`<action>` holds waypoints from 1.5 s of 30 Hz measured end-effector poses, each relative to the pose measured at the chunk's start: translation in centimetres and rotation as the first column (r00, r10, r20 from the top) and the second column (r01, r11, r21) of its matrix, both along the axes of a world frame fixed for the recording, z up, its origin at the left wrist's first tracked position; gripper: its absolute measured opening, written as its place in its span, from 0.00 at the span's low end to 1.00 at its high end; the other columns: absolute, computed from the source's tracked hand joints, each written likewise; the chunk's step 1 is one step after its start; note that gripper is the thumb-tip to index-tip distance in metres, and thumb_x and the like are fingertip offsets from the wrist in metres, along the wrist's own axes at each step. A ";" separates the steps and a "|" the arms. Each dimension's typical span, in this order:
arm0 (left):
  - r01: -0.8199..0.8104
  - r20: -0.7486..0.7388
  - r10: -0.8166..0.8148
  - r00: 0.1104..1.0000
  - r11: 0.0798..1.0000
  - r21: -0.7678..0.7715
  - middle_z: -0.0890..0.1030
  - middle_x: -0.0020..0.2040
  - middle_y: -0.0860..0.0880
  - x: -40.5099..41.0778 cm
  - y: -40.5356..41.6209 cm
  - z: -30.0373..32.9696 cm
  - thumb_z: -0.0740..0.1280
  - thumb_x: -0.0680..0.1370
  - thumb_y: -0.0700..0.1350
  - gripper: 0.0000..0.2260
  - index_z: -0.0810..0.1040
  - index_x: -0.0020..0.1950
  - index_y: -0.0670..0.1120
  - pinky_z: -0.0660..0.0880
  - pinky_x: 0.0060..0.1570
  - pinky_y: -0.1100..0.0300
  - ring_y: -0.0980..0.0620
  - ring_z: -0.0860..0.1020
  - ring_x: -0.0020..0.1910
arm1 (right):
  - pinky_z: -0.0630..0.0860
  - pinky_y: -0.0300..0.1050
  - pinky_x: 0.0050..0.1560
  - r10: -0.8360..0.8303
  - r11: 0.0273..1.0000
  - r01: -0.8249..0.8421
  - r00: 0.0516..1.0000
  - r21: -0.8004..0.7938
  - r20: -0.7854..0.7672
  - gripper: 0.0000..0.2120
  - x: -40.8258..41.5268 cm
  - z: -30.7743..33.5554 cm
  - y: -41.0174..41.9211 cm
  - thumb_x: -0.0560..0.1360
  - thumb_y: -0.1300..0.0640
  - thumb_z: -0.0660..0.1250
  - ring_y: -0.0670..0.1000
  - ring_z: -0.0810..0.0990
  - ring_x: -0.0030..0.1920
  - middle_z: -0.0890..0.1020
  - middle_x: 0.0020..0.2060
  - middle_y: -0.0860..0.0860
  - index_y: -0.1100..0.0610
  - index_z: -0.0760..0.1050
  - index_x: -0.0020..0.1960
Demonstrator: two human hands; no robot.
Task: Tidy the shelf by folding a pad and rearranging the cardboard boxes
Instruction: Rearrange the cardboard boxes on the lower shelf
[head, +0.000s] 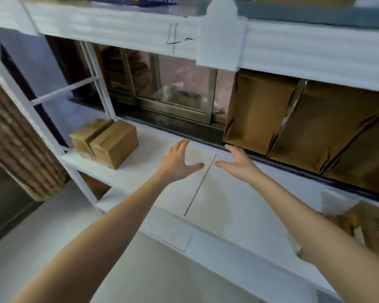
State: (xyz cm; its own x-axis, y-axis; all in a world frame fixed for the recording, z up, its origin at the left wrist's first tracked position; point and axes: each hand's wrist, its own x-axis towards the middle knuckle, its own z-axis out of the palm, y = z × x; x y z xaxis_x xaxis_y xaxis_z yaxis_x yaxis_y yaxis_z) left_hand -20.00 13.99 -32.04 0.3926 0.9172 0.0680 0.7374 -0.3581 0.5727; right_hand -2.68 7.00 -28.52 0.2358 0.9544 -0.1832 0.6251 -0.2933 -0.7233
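- both hands empty, left hand point(179, 162) and right hand point(239, 164) fingers spread over the white pad point(208, 193)
- better press flat, fold along the seam
- big cardboard box point(304, 119) touching right, small boxes point(105, 142) well apart

Head view, single camera
Looks forward and down from close above the shelf point(217, 193); faces the far window point(173, 88); wide-angle.

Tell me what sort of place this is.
Probably a storeroom or stockroom. A white metal shelf rack holds a taped cardboard box and larger cardboard boxes, and a handwritten number marks the foam-wrapped shelf edge above.
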 end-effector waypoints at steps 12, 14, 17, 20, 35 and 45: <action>-0.173 0.066 0.174 0.983 0.985 -0.022 0.59 0.76 0.49 -18.7 8.5 2.1 0.68 0.73 0.59 0.38 0.53 0.76 0.51 0.63 0.70 0.48 0.45 0.60 0.74 | 0.57 0.49 0.71 0.178 0.984 -0.178 0.984 0.019 0.030 0.35 -15.6 1.3 11.1 0.74 0.49 0.66 0.52 0.53 0.76 0.52 0.77 0.50 0.52 0.53 0.76; -0.204 0.061 0.207 0.976 0.978 -0.049 0.59 0.76 0.49 -20.5 9.8 1.3 0.69 0.72 0.60 0.39 0.53 0.76 0.52 0.65 0.69 0.48 0.46 0.61 0.73 | 0.58 0.49 0.71 0.203 0.979 -0.203 0.979 0.013 0.029 0.36 -16.9 1.2 12.6 0.74 0.50 0.66 0.53 0.55 0.76 0.53 0.76 0.51 0.53 0.53 0.76; -0.236 0.045 0.241 0.969 0.967 -0.091 0.59 0.75 0.49 -22.4 11.9 0.2 0.69 0.71 0.60 0.39 0.53 0.76 0.52 0.65 0.68 0.48 0.46 0.61 0.72 | 0.60 0.48 0.69 0.248 0.969 -0.248 0.968 -0.004 0.032 0.36 -18.1 0.8 14.9 0.75 0.51 0.66 0.53 0.56 0.75 0.53 0.76 0.51 0.53 0.51 0.77; -0.289 -0.004 0.290 0.957 0.952 -0.099 0.58 0.76 0.48 -24.1 14.0 -0.8 0.70 0.71 0.60 0.41 0.52 0.77 0.51 0.63 0.69 0.47 0.45 0.59 0.73 | 0.62 0.50 0.68 0.276 0.961 -0.275 0.961 -0.038 0.017 0.38 -18.7 0.4 17.5 0.75 0.50 0.66 0.54 0.56 0.75 0.52 0.76 0.51 0.52 0.49 0.77; -0.393 -0.152 0.373 0.916 0.909 -0.140 0.51 0.78 0.47 -31.2 26.8 -6.4 0.70 0.69 0.64 0.44 0.49 0.77 0.53 0.58 0.72 0.41 0.42 0.53 0.76 | 0.66 0.57 0.67 0.260 0.935 -0.273 0.962 -0.225 -0.088 0.44 -26.2 -5.4 29.7 0.71 0.45 0.69 0.59 0.58 0.74 0.52 0.76 0.54 0.48 0.44 0.76; -0.312 -0.302 0.257 0.918 0.939 -0.149 0.48 0.78 0.42 -37.1 35.7 -9.3 0.69 0.67 0.67 0.47 0.48 0.77 0.53 0.51 0.73 0.39 0.39 0.49 0.77 | 0.65 0.60 0.69 0.094 0.926 -0.124 0.990 -0.358 -0.101 0.47 -32.3 -9.6 35.3 0.69 0.39 0.69 0.60 0.56 0.74 0.48 0.76 0.54 0.46 0.42 0.76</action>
State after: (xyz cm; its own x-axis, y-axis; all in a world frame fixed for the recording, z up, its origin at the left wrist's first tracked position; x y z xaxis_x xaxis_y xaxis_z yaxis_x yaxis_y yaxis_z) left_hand -57.11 49.66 -41.32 0.0913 0.9774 -0.1906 0.9288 -0.0145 0.3702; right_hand -34.97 42.27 -38.12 0.1042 0.8383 -0.5351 0.6123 -0.4780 -0.6297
